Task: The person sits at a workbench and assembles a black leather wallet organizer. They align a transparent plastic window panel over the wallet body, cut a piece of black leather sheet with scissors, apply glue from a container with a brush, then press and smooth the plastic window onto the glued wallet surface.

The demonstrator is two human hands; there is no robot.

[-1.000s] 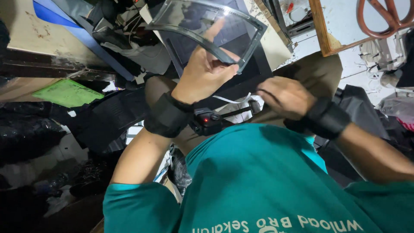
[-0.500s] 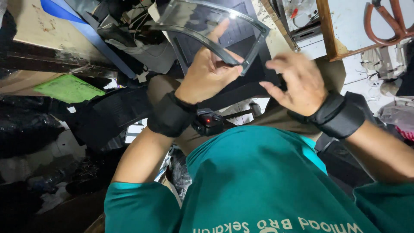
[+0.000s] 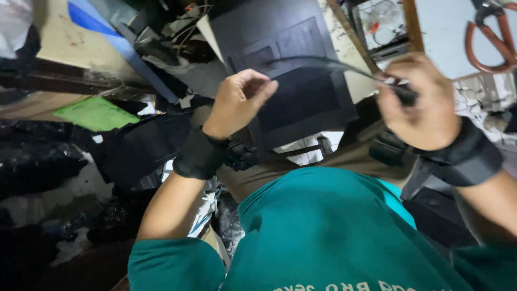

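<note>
Item: thin, flat, dark-rimmed panel [image 3: 323, 63], seen edge-on at upper centre. Your right hand [image 3: 417, 102] pinches its end level; your left hand [image 3: 239, 99], half-curled, holds nothing.

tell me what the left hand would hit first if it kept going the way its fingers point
The left hand has its fingers curled toward the right, so it would likely meet the thin dark panel that the right hand grips edge-on. Depth is unclear; it may pass just beneath.

Open gap between hands [image 3: 239, 102], dark panel [image 3: 293, 75] close behind, clutter leftward.
</note>
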